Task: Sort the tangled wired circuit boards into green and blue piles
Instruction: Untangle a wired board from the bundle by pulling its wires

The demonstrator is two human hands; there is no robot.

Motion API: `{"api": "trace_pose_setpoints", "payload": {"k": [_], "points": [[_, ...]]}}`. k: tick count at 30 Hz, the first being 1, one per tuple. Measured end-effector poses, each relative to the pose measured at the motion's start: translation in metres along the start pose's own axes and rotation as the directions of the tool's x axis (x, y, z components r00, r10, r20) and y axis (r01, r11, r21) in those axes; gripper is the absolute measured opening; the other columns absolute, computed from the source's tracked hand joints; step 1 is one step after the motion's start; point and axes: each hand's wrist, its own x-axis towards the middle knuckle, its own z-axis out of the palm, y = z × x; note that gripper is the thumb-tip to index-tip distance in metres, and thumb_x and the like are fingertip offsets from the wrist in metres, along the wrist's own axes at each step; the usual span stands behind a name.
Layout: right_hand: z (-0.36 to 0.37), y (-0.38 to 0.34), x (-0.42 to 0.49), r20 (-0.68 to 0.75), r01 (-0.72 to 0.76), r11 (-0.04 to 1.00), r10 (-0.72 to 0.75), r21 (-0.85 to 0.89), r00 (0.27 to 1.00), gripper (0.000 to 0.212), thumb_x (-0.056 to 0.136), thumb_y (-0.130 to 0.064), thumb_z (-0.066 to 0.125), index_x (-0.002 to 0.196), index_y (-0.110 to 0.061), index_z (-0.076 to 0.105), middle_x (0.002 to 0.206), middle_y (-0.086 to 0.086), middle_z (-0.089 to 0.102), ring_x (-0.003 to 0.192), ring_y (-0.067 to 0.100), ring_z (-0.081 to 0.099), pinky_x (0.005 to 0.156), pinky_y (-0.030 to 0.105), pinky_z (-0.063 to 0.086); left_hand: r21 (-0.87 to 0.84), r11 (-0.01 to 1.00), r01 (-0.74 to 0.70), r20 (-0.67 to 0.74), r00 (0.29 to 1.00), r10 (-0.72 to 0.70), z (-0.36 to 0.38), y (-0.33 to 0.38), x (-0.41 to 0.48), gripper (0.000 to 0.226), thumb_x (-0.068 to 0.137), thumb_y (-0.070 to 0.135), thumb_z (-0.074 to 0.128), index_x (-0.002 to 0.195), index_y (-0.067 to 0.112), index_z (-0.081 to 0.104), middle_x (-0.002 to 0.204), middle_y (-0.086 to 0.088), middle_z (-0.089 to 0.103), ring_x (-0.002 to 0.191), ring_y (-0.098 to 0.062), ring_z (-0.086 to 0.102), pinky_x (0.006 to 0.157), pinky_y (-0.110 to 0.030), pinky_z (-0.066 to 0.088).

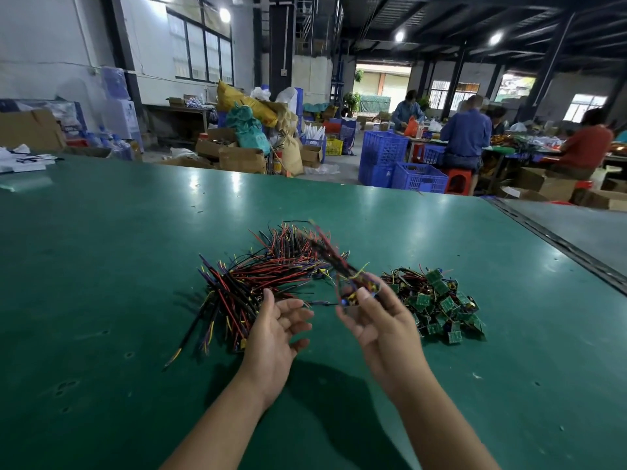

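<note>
My right hand pinches a small wired board between the thumb and fingertips. It's motion-blurred, so I can't tell the board colour for sure, though a bit of blue shows. Its wires, red and black, trail up and away from my fingers over the far side of the tangled pile.

My left hand is loose, fingers spread and slightly bent, holding nothing. Its palm is turned toward the right hand, fingertips near the held board but apart from it, and it hovers over the near edge of the tangled pile.

The green pile of boards lies on the table just right of my right hand. Both bare forearms come up from the bottom edge, raised off the table, with a shadow between them.
</note>
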Motion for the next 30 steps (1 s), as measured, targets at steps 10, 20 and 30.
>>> {"api": "trace_pose_setpoints", "payload": {"k": [10,20,30], "points": [[-0.023,-0.087,0.059,0.448,0.316,-0.441,-0.237,-0.84,0.862,0.04,0.088,0.001,0.065,0.125,-0.013,0.063,0.109,0.015,0.067,0.078,0.028,0.064,0.077,0.038,0.056,0.012,1.0,0.015,-0.005,1.0,-0.015,0.002,-0.002,0.0,0.05,0.094,0.057,0.036,0.09,0.014,0.062,0.077,-0.002,0.069,0.072,-0.016,0.058,0.066,-0.032,0.04],[-0.037,-0.072,0.064,0.142,0.2,-0.89,0.155,-0.409,0.978,0.037,0.09,-0.041,0.046,0.122,-0.025,0.056,0.125,0.005,0.057,0.12,0.027,0.05,0.106,0.05,0.031,-0.005,0.999,0.043,-0.006,0.999,-0.043,-0.001,0.0,0.0,0.05,0.095,0.057,0.035,0.091,0.015,0.062,0.078,-0.002,0.069,0.069,-0.014,0.059,0.066,-0.032,0.041],[-0.02,-0.058,0.06,0.138,0.185,-0.909,0.143,-0.374,0.98,0.047,0.098,-0.053,0.033,0.123,-0.023,0.059,0.14,0.011,0.048,0.137,0.035,0.033,0.113,0.064,0.007,-0.035,0.998,0.048,-0.033,0.998,-0.049,0.0,0.001,0.0,0.048,0.096,0.055,0.038,0.086,0.016,0.063,0.076,-0.002,0.068,0.065,-0.014,0.058,0.064,-0.032,0.039]]}}
